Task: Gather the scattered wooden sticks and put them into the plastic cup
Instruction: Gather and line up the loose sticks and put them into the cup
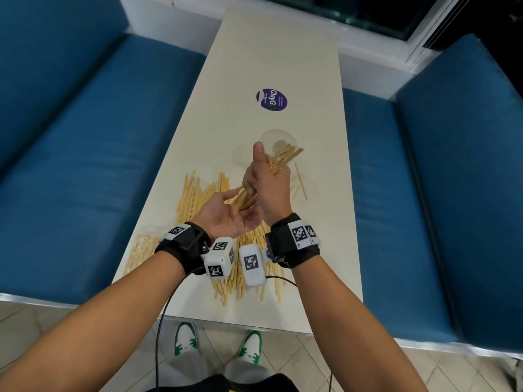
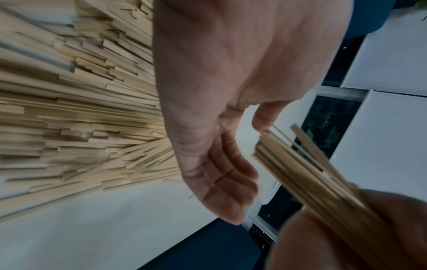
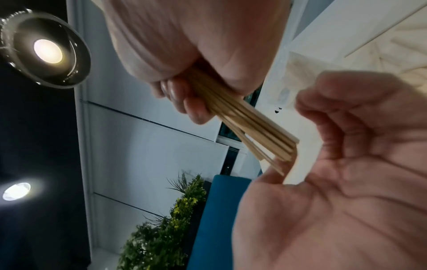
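Your forearms, strapped with black wrist cameras [image 1: 219,257], reach out over the pale table [image 1: 271,60], and just beyond them your right hand [image 1: 270,183] is clenched around a bundle of wooden sticks [image 1: 283,158], thumb up, the far ends angled toward the clear plastic cup [image 1: 278,142] that stands on the table just past your knuckles. Your left hand [image 1: 226,212] lies palm up beneath the near ends of the bundle, fingers relaxed and gripping nothing; whether it touches those ends is hard to say, since both wrist views are blurred.

The step in hand looks like squaring up a fistful before loading it. The next move calls for tipping the bundle steeper and steering its far ends over the cup's rim before you loosen your grip. The cup looks light, so a sideways knock could topple it.

Most of the work remains. Loose sticks [image 1: 195,193] spread across the table beneath and behind your hands, a few stray ones [image 1: 301,181] lie to the right of the cup, and a further batch [image 1: 141,248] rests at the table's left edge, in what may be a clear wrapper.

The cup's transparent wall is faint against the tabletop, so you cannot tell whether any sticks already stand inside it. A round purple sticker [image 1: 272,99] sits farther up the table.
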Motion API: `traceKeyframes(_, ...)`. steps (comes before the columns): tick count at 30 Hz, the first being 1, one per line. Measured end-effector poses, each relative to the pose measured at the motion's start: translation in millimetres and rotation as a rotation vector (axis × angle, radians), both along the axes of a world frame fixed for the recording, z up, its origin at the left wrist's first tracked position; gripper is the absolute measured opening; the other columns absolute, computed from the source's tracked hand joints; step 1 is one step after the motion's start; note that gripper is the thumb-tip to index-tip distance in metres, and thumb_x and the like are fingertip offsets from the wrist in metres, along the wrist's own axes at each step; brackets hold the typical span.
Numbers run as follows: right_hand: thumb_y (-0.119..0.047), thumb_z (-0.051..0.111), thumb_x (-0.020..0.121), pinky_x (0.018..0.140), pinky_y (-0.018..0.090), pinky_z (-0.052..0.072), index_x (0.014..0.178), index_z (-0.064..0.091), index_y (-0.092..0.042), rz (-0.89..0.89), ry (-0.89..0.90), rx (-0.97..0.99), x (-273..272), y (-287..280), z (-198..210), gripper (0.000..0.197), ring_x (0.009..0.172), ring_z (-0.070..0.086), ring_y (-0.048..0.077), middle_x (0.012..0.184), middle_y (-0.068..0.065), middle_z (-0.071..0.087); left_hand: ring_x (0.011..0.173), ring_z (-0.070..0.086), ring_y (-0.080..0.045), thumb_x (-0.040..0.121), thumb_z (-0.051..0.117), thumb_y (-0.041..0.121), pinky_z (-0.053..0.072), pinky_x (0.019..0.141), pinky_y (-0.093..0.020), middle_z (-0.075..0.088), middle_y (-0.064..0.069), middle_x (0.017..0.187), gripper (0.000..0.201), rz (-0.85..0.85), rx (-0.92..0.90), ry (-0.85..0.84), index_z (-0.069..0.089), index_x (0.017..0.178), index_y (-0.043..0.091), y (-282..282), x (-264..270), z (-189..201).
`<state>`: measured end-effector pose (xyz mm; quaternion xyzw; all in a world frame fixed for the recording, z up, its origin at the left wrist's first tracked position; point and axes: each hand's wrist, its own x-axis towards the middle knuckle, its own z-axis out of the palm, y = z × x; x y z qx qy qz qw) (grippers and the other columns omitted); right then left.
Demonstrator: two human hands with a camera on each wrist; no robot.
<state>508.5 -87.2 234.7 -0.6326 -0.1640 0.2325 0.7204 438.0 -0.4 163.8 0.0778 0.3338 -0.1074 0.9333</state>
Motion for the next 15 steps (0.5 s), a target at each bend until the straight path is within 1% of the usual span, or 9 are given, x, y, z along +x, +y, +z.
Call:
traceKeyframes(2, -0.036, 0.061, 0.102, 0.051, 0.031, 0.045, 0.065, 0.048, -0.007, 0.022, -0.025, -0.065, -0.4, -1.2, -3.5, 0.049, 0.044, 0.043, 0.023, 0.047, 0.01, 0.043, 0.108, 0.063, -0.027, 0.093, 0.054, 0.024, 0.045, 0.111, -0.041, 0.068, -0.016, 0.104, 0.027, 0.025, 0.024, -0.03, 0.068, 0.096, 0.001, -0.3, 1.7, 3.9)
traceKeyframes(4, -0.034, 0.067, 0.098, 0.057, 0.041, 0.055, 0.073, 0.054, -0.002, 0.05, -0.068, -0.142, -4.0, -1.9, -11.2, 0.043, 0.047, 0.053, 0.026, 0.053, 0.023, 0.054, 0.105, 0.065, -0.026, 0.093, 0.046, 0.017, 0.053, 0.101, -0.046, 0.066, -0.015, 0.103, 0.02, 0.04, 0.074, -0.033, 0.063, 0.099, 0.007, -0.5, 5.9, 5.4)
traceKeyframes(6, -0.04, 0.073, 0.093, 0.066, 0.051, 0.058, 0.073, 0.057, 0.003, 0.054, -0.099, -0.215, -7.4, -1.8, -19.1, 0.05, 0.053, 0.058, 0.033, 0.064, 0.032, 0.061, 0.099, 0.068, -0.025, 0.102, 0.042, 0.021, 0.057, 0.094, -0.045, 0.068, -0.014, 0.102, 0.026, 0.048, 0.096, -0.034, 0.064, 0.106, 0.008, -1.3, 6.7, 6.2)
traceKeyframes(8, -0.046, 0.075, 0.089, 0.07, 0.051, 0.059, 0.069, 0.059, 0.005, 0.028, -0.103, -0.268, -7.0, -1.5, -22.9, 0.056, 0.059, 0.062, 0.033, 0.069, 0.028, 0.066, 0.085, 0.073, -0.024, 0.099, 0.055, 0.034, 0.058, 0.086, -0.038, 0.074, -0.011, 0.096, 0.031, 0.029, 0.128, -0.046, 0.07, 0.105, 0.008, -2.9, 7.0, 9.5)
traceKeyframes(9, -0.045, 0.076, 0.088, 0.071, 0.049, 0.059, 0.065, 0.062, 0.001, 0.014, -0.105, -0.279, -5.8, -1.6, -22.7, 0.054, 0.061, 0.065, 0.031, 0.069, 0.023, 0.068, 0.074, 0.073, -0.021, 0.094, 0.06, 0.037, 0.06, 0.078, -0.032, 0.074, -0.009, 0.087, 0.03, 0.014, 0.132, -0.052, 0.071, 0.099, 0.01, -5.0, 7.0, 12.7)
traceKeyframes(10, -0.044, 0.075, 0.089, 0.072, 0.046, 0.06, 0.06, 0.065, -0.007, 0.012, -0.103, -0.278, -4.7, -1.9, -22.4, 0.049, 0.063, 0.068, 0.03, 0.069, 0.02, 0.07, 0.059, 0.067, -0.015, 0.094, 0.06, 0.037, 0.059, 0.064, -0.024, 0.07, -0.005, 0.074, 0.027, -0.018, 0.174, -0.044, 0.069, 0.091, 0.011, -6.1, 7.6, 13.5)
traceKeyframes(12, -0.041, 0.073, 0.092, 0.067, 0.038, 0.062, 0.052, 0.06, -0.016, 0.04, -0.091, -0.242, -3.2, -2.6, -23.5, 0.049, 0.063, 0.07, 0.031, 0.07, 0.02, 0.071, 0.035, 0.045, -0.005, 0.103, 0.05, 0.04, 0.037, 0.037, -0.014, 0.053, 0.002, 0.054, 0.036, -0.073, 0.263, -0.051, 0.06, 0.078, 0.017, -5.6, 6.8, 9.8)
traceKeyframes(14, -0.043, 0.071, 0.093, 0.062, 0.033, 0.057, 0.053, 0.053, -0.014, 0.035, -0.054, -0.224, -3.4, -2.0, -24.7, 0.053, 0.057, 0.065, 0.025, 0.067, 0.016, 0.068, 0.03, 0.035, -0.005, 0.103, 0.047, 0.049, 0.021, 0.032, -0.015, 0.048, 0.002, 0.052, 0.04, -0.109, 0.365, -0.065, 0.057, 0.076, 0.022, -3.8, 6.1, 5.5)
traceKeyframes(15, -0.048, 0.072, 0.091, 0.065, 0.036, 0.058, 0.055, 0.051, -0.014, 0.018, -0.032, -0.223, -3.8, -1.2, -24.7, 0.053, 0.058, 0.065, 0.023, 0.066, 0.014, 0.067, 0.032, 0.036, -0.006, 0.102, 0.047, 0.054, 0.02, 0.034, -0.016, 0.047, 0.002, 0.053, 0.038, -0.118, 0.426, -0.069, 0.056, 0.079, 0.024, -3.8, 5.7, 5.4)
